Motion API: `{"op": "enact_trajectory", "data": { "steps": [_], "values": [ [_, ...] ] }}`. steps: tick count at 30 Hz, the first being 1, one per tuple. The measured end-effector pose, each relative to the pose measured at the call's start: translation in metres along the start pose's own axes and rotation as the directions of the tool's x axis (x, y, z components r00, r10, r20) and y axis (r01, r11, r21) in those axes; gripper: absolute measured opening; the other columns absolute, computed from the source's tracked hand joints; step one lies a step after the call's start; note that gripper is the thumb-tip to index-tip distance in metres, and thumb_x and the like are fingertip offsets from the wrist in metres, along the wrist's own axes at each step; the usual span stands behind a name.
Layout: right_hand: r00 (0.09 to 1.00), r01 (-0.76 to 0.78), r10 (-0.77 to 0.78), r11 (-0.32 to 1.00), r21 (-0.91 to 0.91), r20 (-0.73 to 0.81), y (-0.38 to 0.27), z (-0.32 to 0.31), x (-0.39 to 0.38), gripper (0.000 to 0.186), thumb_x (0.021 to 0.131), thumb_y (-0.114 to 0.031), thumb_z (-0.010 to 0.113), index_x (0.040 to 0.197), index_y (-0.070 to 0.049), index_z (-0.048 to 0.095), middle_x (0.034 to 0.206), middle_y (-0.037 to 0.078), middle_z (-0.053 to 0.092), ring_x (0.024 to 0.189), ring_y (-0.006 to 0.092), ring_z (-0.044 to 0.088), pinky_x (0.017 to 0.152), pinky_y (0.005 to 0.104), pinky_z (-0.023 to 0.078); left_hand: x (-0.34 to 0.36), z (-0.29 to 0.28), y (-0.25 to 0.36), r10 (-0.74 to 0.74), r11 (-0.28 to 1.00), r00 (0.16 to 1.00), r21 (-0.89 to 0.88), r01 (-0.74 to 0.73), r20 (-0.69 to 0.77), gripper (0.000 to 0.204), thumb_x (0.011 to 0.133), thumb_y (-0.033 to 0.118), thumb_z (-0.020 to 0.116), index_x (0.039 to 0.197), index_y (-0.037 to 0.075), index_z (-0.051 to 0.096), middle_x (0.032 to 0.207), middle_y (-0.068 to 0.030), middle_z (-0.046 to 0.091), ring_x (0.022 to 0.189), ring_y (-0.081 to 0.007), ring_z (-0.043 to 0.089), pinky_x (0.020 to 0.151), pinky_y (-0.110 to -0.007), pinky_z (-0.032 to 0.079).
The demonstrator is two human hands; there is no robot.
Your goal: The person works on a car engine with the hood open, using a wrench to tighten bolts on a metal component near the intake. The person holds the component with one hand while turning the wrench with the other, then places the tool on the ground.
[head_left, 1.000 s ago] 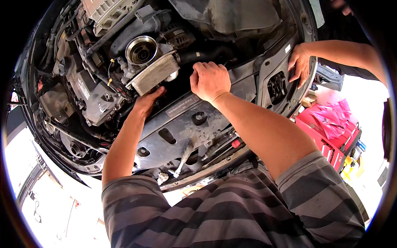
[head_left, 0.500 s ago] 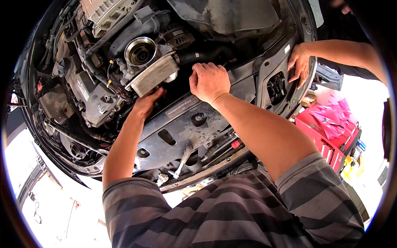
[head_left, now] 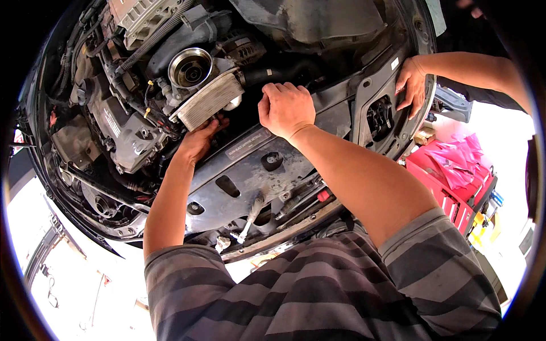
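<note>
My left hand reaches palm-up under the lower edge of a finned metal oil cooler in the engine bay. Its visible fingers are slightly apart, and part of the hand is lost in shadow. Above the cooler is a round, open metal oil filter housing. My right hand is closed, knuckles up, at the inner edge of the black front panel. Its fingertips curl down out of sight, so whatever they grip is hidden.
A co-worker's hand rests on the panel's right end. Beside my right hand runs a black hose. A ratchet-like tool leans at the front of the car. Right of the car stands a red tool cart with pink cloth on it.
My left hand has shifted slightly under the cooler, its fingers now more bent. My right hand stays at the panel edge, and the co-worker's hand holds its place.
</note>
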State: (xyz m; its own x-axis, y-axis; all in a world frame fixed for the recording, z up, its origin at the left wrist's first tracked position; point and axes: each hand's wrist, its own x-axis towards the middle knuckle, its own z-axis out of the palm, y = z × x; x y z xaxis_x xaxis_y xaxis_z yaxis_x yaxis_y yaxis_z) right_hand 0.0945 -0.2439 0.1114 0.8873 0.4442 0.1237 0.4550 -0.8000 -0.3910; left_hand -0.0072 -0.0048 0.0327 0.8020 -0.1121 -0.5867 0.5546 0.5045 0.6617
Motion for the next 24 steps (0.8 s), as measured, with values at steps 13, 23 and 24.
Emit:
{"op": "enact_trajectory", "data": {
  "steps": [13,23,24],
  "values": [
    [1.000,-0.012,0.012,1.000,-0.006,-0.017,-0.001,0.000,-0.001,0.005,0.075,-0.014,0.059,0.074,-0.010,0.058,0.071,0.003,0.064,0.071,0.0229,0.060,0.062,0.0371,0.044,0.000,0.006,0.004,-0.025,0.999,0.998,0.021,0.026,-0.060,0.040,0.090,0.016,0.065,0.125,0.004,0.051,0.116,-0.0076,0.058,0.111,-0.0246,0.055,0.103,-0.039,0.040],
    [1.000,0.009,-0.010,0.999,-0.054,-0.020,0.001,0.007,-0.001,0.008,0.076,-0.019,0.058,0.075,-0.011,0.059,0.072,0.004,0.064,0.072,0.0235,0.062,0.064,0.0383,0.046,0.005,-0.001,0.002,-0.098,0.982,0.982,0.142,0.121,-0.162,0.053,0.087,0.018,0.069,0.133,0.007,0.045,0.128,-0.0073,0.051,0.117,-0.0244,0.051,0.105,-0.038,0.037],
    [0.999,0.020,-0.022,0.999,-0.051,-0.043,0.002,0.009,-0.001,0.010,0.076,-0.021,0.058,0.073,-0.011,0.058,0.070,0.005,0.063,0.071,0.0242,0.061,0.063,0.0388,0.046,0.008,0.001,0.002,-0.087,0.979,0.977,0.164,0.120,-0.194,0.054,0.086,0.019,0.070,0.133,0.007,0.045,0.128,-0.0072,0.051,0.117,-0.0238,0.051,0.105,-0.038,0.037]
  ]
}}
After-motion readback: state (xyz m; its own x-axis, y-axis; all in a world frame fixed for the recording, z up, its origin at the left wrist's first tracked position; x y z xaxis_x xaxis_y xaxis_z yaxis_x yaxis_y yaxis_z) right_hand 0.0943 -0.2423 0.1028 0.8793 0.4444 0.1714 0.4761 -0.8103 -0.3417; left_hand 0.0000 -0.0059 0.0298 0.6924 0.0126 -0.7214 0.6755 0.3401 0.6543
